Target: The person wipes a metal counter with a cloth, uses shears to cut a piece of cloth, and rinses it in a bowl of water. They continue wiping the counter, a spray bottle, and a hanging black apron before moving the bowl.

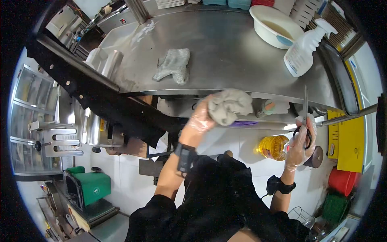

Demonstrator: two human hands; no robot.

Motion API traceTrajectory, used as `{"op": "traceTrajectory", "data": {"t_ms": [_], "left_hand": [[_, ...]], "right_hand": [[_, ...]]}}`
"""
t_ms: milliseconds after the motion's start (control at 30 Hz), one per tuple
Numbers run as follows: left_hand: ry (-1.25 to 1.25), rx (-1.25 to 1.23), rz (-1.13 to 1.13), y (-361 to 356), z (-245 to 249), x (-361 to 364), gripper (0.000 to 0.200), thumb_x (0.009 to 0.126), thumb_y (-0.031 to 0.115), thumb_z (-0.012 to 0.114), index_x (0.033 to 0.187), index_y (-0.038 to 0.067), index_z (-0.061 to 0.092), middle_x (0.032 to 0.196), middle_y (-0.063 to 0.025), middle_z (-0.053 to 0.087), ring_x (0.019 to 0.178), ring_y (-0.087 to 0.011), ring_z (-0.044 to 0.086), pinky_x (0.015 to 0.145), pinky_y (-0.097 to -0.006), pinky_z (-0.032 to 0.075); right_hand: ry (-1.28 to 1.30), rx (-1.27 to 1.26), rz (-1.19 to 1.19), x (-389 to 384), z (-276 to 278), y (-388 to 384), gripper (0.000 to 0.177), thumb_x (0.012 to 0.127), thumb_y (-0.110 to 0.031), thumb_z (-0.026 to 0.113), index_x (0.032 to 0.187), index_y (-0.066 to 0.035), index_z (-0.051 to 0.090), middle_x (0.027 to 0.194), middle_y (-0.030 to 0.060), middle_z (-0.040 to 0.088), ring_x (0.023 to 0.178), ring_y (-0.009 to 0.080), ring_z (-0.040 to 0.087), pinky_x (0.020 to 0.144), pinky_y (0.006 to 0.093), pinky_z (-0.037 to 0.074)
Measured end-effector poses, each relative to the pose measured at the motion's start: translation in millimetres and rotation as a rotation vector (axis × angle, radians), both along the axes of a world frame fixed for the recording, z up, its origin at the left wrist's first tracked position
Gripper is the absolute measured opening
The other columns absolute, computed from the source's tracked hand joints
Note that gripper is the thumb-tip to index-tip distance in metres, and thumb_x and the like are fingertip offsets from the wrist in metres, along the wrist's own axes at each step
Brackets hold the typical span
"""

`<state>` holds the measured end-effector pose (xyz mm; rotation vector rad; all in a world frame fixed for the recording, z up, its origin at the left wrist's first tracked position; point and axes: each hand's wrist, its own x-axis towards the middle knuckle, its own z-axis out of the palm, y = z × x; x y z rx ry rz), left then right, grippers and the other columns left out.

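My left hand [202, 117], in a clear plastic glove, grips a crumpled grey cloth [230, 106] just in front of the steel counter's edge. On the right, my gloved right hand [300, 147] is closed around the black handles of a pair of scissors [306, 105]. Their blades point up toward the counter and look closed together. A second grey cloth [174, 65] lies folded on the steel counter [213, 48], left of the middle.
A spray bottle [301, 56] and a white basin [268, 30] with liquid stand at the counter's right. Below are a jug of yellow oil [274, 147] and a shelf [177, 108]. A green bin [94, 187] stands lower left, a red bucket [342, 180] lower right.
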<state>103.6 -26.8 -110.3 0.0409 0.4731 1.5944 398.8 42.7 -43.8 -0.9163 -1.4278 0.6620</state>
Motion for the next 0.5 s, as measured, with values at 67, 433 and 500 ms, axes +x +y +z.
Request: {"op": "traceTrajectory", "data": {"t_ms": [67,433,500], "left_hand": [[0.053,0.052,0.123,-27,10,-24,0.031,0.091,0.018,0.065,0.116,0.000,0.063,0.115,-0.0132,0.067,0.110,-0.0269,0.064,0.102,-0.0437,0.051],[0.804,-0.167,0.613,-153,20,-166,0.028,0.093,0.018,0.059,0.114,-0.001,0.062,0.103,-0.0121,0.068,0.095,-0.0256,0.066,0.086,-0.0380,0.056],[2.089,-0.509,0.614,-166,48,-123,0.027,0.095,0.016,0.058,0.117,0.000,0.061,0.105,-0.0114,0.067,0.097,-0.0230,0.065,0.086,-0.0343,0.056]], "right_hand": [[0.047,-0.069,0.030,-7,0,-4,0.031,0.099,-0.005,0.057,0.128,0.006,0.060,0.119,0.0160,0.067,0.099,0.0180,0.067,0.092,0.0297,0.051],[-0.027,-0.205,0.130,-34,-8,-12,0.030,0.099,-0.004,0.058,0.128,0.005,0.060,0.118,0.0108,0.067,0.101,0.0166,0.067,0.091,0.0265,0.050],[-0.010,-0.184,0.163,-35,-9,-12,0.030,0.099,-0.005,0.058,0.128,0.004,0.060,0.118,0.0104,0.067,0.101,0.0164,0.067,0.091,0.0261,0.050]]}}
